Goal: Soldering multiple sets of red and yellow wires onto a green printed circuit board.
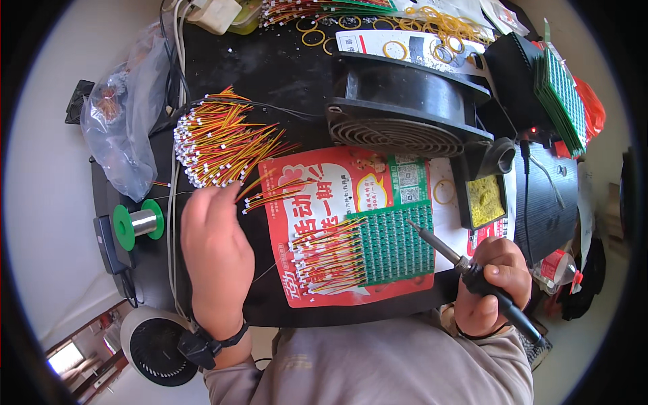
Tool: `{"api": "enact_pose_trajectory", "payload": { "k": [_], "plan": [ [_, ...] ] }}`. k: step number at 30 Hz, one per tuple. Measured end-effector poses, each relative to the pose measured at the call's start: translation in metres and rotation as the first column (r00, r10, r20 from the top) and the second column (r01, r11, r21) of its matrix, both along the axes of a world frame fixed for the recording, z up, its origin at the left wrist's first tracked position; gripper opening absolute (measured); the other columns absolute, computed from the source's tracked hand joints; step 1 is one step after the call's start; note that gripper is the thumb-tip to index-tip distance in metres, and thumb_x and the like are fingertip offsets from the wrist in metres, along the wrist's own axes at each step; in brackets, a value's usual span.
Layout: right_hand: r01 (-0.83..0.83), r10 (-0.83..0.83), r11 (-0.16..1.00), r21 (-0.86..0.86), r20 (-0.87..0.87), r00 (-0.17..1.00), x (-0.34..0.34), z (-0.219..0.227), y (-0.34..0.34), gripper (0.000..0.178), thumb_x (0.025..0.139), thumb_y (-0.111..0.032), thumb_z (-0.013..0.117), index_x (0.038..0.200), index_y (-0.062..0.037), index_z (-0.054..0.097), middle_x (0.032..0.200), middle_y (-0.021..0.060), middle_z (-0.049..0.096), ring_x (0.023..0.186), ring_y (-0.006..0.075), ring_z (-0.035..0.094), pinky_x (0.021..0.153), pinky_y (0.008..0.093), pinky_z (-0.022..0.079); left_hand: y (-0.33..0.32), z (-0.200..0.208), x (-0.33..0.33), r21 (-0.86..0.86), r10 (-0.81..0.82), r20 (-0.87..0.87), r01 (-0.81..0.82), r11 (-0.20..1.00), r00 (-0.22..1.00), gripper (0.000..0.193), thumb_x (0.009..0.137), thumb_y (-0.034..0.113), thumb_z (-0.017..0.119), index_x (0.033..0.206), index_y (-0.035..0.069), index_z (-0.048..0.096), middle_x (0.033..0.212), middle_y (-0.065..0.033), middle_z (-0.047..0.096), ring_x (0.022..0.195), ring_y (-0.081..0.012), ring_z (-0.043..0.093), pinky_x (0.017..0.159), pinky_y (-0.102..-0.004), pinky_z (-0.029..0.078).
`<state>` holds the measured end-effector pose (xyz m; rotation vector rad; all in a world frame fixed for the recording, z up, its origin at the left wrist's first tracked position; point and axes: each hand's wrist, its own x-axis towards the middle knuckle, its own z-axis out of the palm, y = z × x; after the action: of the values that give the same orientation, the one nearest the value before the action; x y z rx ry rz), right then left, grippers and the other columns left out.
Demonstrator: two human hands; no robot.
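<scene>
My right hand is closed round the black handle of a soldering iron. Its tip points up and left, over the upper right part of a green circuit board panel. Red and yellow connector wires stick out from the panel's left edge, their white plugs on the far left. My left hand has its fingertips together at a short connector wire, partly hidden by the fingers. Beside them lies a few loose wires, and just beyond is a large pile of similar wires.
A red printed sheet lies under the panel. A black fan stands behind it, near a yellow sponge in an iron stand. A green solder spool is at left, a plastic bag behind it. Rubber bands lie at the back.
</scene>
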<state>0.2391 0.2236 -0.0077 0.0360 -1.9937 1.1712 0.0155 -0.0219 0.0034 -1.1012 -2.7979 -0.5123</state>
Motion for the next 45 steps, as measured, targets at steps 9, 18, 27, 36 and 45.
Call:
{"api": "enact_pose_trajectory", "payload": {
  "k": [9, 18, 27, 36, 45],
  "plan": [
    [0.011, -0.011, 0.999, -0.048, 0.007, 1.0, -0.01, -0.005, -0.009, 0.048, 0.101, -0.044, 0.055, 0.109, 0.0034, 0.059, 0.065, 0.0087, 0.053, 0.052, 0.0187, 0.053, 0.045, 0.0304, 0.041, 0.018, 0.06, 0.041, 0.389, -0.064, 0.301, -0.061, 0.919, 0.951, 0.015, 0.074, -0.007, 0.058, 0.084, 0.0, 0.067, 0.079, -0.0145, 0.056, 0.066, -0.023, 0.057, 0.059, -0.0328, 0.045],
    [0.008, 0.104, 0.9, -0.435, 0.233, 0.967, -0.008, -0.001, -0.012, 0.056, 0.098, -0.042, 0.063, 0.115, 0.0102, 0.054, 0.07, 0.0129, 0.062, 0.058, 0.0171, 0.06, 0.053, 0.0279, 0.046, 0.037, 0.029, 0.052, 0.53, -0.435, 0.827, -0.235, 0.815, 0.356, 0.011, 0.093, 0.002, 0.068, 0.103, -0.002, 0.068, 0.084, -0.0095, 0.072, 0.074, -0.0142, 0.069, 0.066, -0.0261, 0.057],
    [0.203, -0.138, 0.898, -0.391, 0.187, 0.973, -0.015, 0.0, -0.017, 0.039, 0.097, -0.031, 0.063, 0.103, 0.005, 0.049, 0.074, 0.0125, 0.056, 0.059, 0.0138, 0.049, 0.053, 0.0277, 0.038, 0.038, 0.007, 0.049, 0.546, -0.563, 0.816, -0.486, 0.682, 0.127, 0.012, 0.095, -0.003, 0.065, 0.106, -0.005, 0.064, 0.102, -0.0107, 0.067, 0.086, -0.0102, 0.065, 0.069, -0.0265, 0.058],
    [0.086, -0.064, 0.982, -0.166, 0.135, 0.989, -0.02, 0.004, -0.012, 0.036, 0.085, -0.023, 0.075, 0.093, 0.0079, 0.058, 0.069, 0.0154, 0.06, 0.049, 0.0199, 0.053, 0.044, 0.0323, 0.042, 0.046, 0.01, 0.048, 0.551, -0.417, 0.431, 0.132, 0.824, 0.8, 0.018, 0.077, -0.006, 0.076, 0.095, -0.001, 0.073, 0.077, -0.01, 0.064, 0.066, -0.0218, 0.063, 0.057, -0.0312, 0.049],
    [-0.027, 0.027, 1.0, -0.001, 0.246, 0.969, -0.026, 0.002, -0.013, 0.037, 0.081, -0.017, 0.08, 0.096, 0.0086, 0.057, 0.063, 0.0112, 0.059, 0.047, 0.0215, 0.056, 0.042, 0.0316, 0.045, 0.053, -0.011, 0.05, 0.33, -0.484, 0.117, 0.426, 0.842, 0.867, 0.023, 0.069, -0.011, 0.072, 0.092, -0.01, 0.069, 0.081, -0.0135, 0.06, 0.064, -0.0279, 0.061, 0.057, -0.0367, 0.05]
  ]
}}
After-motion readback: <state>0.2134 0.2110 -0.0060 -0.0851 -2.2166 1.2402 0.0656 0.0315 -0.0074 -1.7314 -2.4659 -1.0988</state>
